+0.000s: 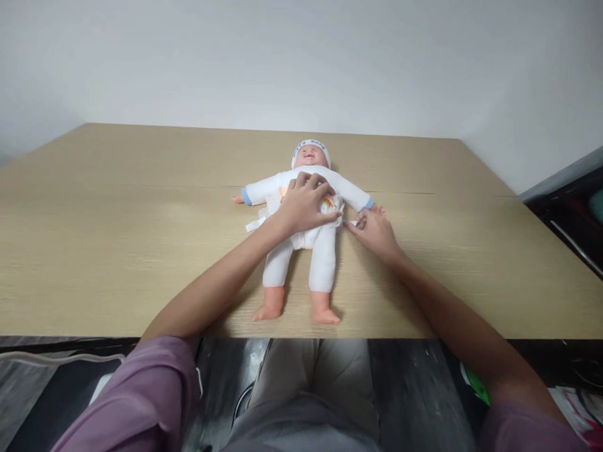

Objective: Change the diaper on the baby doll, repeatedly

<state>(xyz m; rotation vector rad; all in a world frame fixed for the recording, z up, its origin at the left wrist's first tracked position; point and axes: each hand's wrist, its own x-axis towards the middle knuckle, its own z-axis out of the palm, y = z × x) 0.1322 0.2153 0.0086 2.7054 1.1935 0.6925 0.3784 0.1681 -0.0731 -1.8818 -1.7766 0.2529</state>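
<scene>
A baby doll (323, 267) in a white suit with blue cuffs and a lettered white headband lies on its back, feet towards me. A white diaper (308, 240) with an orange print is round its hips. My left hand (308, 204) lies across the doll's belly and the diaper front, fingers spread, thumb at the diaper's right edge. Just right of the hip, my right hand (374, 232) pinches a white diaper tab (351, 223) between thumb and fingers. Another white tab (255, 225) sticks out loose at the doll's left side in view.
The doll lies on a pale wooden table (141, 251), near its front edge. A white wall (282, 69) stands behind the table. At the right edge is a black, screen-like object (570, 213). A pale cable (61, 359) runs below the table on the left.
</scene>
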